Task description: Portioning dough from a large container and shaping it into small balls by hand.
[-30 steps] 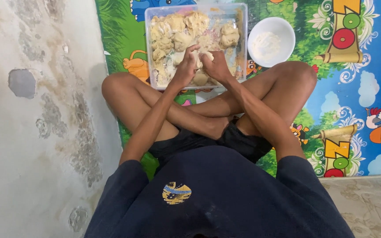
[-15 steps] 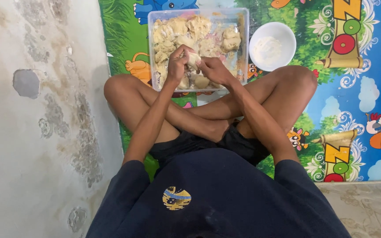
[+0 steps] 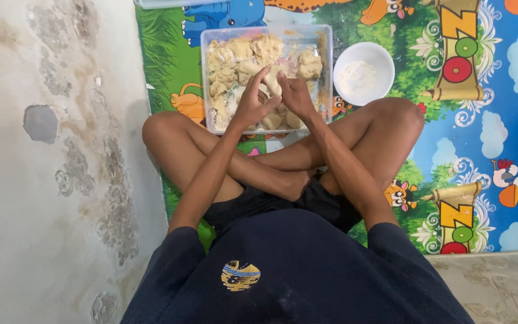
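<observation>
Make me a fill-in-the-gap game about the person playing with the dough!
1. Both hands, the left hand and the right hand, hold a small piece of dough over a clear plastic ____.
2. The bowl beside the container is coloured ____.
3. The person sits with legs ____ on the colourful play mat.

Missing words: container; white; crossed

Even, soft daylight, bright with no glare; focus sharp across the play mat (image 3: pixel 481 150) and stained wall (image 3: pixel 49 150), only a faint shadow beside the left knee (image 3: pixel 157 129), and mild wide-angle bending of straight lines toward the frame edges.
</observation>
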